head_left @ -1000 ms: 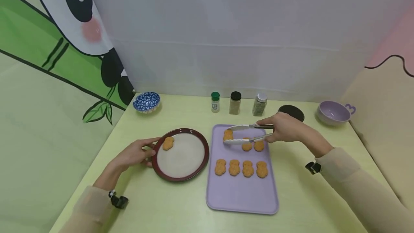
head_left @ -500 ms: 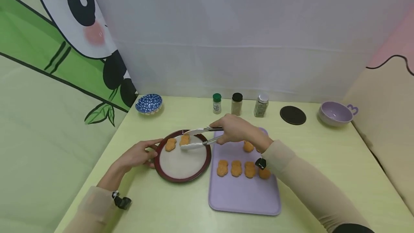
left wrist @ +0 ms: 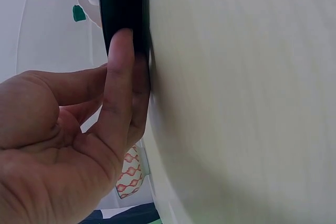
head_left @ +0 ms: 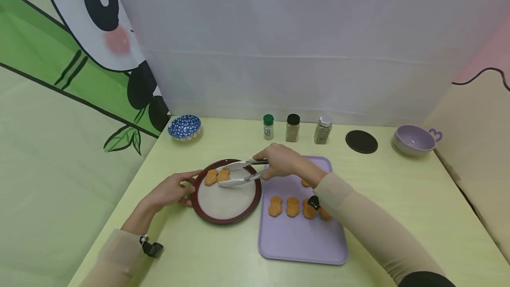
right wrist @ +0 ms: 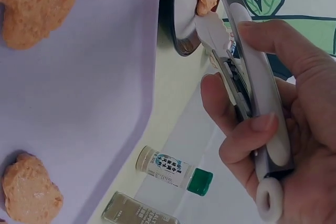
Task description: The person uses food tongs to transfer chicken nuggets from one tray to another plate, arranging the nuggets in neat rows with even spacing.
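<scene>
My right hand [head_left: 280, 160] grips kitchen tongs [head_left: 243, 172] with white tips, also seen close up in the right wrist view. Between the tips is a golden nugget [head_left: 224, 175] at the far left of the round plate [head_left: 227, 207], close beside another nugget [head_left: 211, 177]. The plate is pale with a dark red rim. My left hand [head_left: 169, 191] holds the plate's left edge, thumb at the rim and fingers lower against its side [left wrist: 121, 87]. Several nuggets [head_left: 292, 207] lie on the purple tray [head_left: 300, 242] to the right; my right forearm hides some of them.
Behind stand a green-capped seasoning bottle [head_left: 268, 127], a black-capped jar [head_left: 292, 128] and a silver-capped jar [head_left: 322, 130]. A blue patterned bowl [head_left: 184, 128] is at back left. A black round mat [head_left: 361, 141] and a purple handled bowl [head_left: 414, 140] are at back right.
My right hand has carried a nugget in the tongs from the tray's far left corner leftward to the plate, beside the first nugget. My left hand has stayed at the plate's edge.
</scene>
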Demonstrator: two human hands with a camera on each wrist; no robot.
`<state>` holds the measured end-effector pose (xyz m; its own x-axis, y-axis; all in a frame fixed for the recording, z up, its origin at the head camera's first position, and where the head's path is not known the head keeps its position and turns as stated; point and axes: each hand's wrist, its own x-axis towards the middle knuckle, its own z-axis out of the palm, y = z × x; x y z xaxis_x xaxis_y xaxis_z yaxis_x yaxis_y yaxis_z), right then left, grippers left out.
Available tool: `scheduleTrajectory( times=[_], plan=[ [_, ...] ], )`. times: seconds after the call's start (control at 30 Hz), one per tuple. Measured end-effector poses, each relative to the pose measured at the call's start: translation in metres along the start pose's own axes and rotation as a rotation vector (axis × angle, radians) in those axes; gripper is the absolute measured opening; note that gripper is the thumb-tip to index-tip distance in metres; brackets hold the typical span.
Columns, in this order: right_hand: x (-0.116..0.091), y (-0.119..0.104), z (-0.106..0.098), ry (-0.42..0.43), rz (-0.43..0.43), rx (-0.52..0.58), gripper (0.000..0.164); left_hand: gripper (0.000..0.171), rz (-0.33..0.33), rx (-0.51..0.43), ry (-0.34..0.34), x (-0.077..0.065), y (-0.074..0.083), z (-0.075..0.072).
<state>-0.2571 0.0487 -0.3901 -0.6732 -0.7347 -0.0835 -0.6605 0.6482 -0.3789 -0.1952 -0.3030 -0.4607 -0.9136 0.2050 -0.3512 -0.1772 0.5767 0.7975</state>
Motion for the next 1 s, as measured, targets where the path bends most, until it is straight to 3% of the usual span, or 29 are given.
scheduleTrajectory(
  times=[0.27,0.4,0.57,0.73,0.87,1.0],
  plan=[
    [-0.004,0.004,0.003,0.008,0.023,-0.044,0.062,0.055,-0.019,0.008,-0.003,0.005,0.001,0.004],
    [-0.019,0.011,-0.004,0.038,0.024,-0.063,0.065,0.055,-0.023,0.011,-0.005,0.006,0.000,0.005],
    [-0.063,0.032,-0.032,0.077,0.050,-0.057,0.067,0.055,-0.022,0.008,-0.012,0.004,-0.004,0.004],
    [-0.119,0.066,-0.057,0.041,0.122,-0.068,0.066,0.055,-0.005,0.013,-0.014,0.001,-0.005,0.003],
    [-0.158,0.095,-0.060,0.031,0.123,-0.094,0.061,0.055,0.001,0.017,-0.014,0.001,-0.006,0.003],
    [-0.178,0.114,-0.057,0.026,0.123,-0.099,0.060,0.056,0.006,0.011,-0.016,0.004,-0.006,0.001]
  ],
)
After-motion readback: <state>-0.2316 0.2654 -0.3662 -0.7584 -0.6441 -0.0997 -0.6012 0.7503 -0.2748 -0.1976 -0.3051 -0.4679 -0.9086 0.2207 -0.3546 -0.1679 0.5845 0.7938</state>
